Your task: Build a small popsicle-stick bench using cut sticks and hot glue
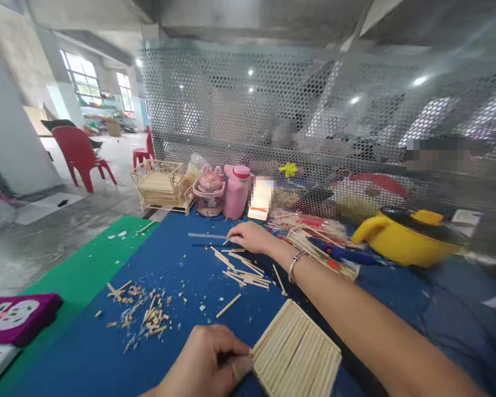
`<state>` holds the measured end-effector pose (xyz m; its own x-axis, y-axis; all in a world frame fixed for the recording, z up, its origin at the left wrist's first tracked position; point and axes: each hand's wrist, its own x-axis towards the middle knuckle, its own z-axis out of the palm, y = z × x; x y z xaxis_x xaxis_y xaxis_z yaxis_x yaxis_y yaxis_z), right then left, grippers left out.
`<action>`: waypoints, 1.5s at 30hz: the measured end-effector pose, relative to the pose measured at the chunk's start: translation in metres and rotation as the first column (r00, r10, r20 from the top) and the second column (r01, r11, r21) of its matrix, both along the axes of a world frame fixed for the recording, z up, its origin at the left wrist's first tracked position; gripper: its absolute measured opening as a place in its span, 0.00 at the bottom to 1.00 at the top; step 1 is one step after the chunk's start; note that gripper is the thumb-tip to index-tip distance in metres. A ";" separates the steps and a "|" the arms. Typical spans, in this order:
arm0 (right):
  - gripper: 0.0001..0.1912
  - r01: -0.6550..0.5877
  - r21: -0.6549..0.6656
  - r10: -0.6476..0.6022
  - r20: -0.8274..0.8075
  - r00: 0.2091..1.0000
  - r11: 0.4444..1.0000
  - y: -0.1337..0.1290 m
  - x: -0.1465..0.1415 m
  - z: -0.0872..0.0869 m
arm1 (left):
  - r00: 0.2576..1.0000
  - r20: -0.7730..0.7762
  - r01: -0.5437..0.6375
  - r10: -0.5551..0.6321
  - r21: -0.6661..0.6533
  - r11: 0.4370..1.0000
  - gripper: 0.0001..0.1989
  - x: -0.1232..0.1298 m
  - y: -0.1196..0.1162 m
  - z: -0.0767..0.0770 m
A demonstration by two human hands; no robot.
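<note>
My left hand (pixel 215 355) pinches the left corner of a panel (pixel 300 353) made of pale wooden sticks laid side by side, with an angled edge, at the bottom of the head view. Reaching across the table, my right hand (pixel 250 237) wears a bracelet at the wrist. Its fingertips are closed on what looks like a small wooden stick, mostly hidden. Beside those fingers lies a narrow translucent strip (pixel 206 236). Loose wooden sticks (pixel 248 275) are scattered just below my right hand, and a single stick (pixel 228 306) lies nearer my left hand.
Cut stick scraps (pixel 152 317) litter the blue table mat (pixel 182 275). At the back stand a stick-built model (pixel 161 187), a pink basket (pixel 209 198), a pink bottle (pixel 236 193) and a phone (pixel 260 201). A blue glue gun (pixel 341 252) and yellow pot (pixel 400 240) are right.
</note>
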<state>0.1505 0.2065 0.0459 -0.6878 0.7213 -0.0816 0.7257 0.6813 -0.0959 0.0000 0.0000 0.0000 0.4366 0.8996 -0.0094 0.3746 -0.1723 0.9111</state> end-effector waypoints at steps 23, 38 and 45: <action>0.15 0.104 -0.021 -0.102 0.058 0.993 0.994 -0.008 0.021 0.000 | 0.999 -0.010 -0.034 0.034 -0.076 0.997 0.10 0.000 -0.003 0.008; 0.14 0.430 -0.103 -0.442 -0.203 0.874 0.897 -0.046 0.046 -0.006 | 0.998 -0.001 -0.062 0.062 -0.025 0.998 0.10 -0.002 -0.007 0.007; 0.11 0.275 -0.262 -0.380 -0.601 0.703 0.925 -0.165 0.050 0.024 | 0.999 0.009 -0.039 0.039 0.008 0.999 0.11 -0.006 -0.007 0.003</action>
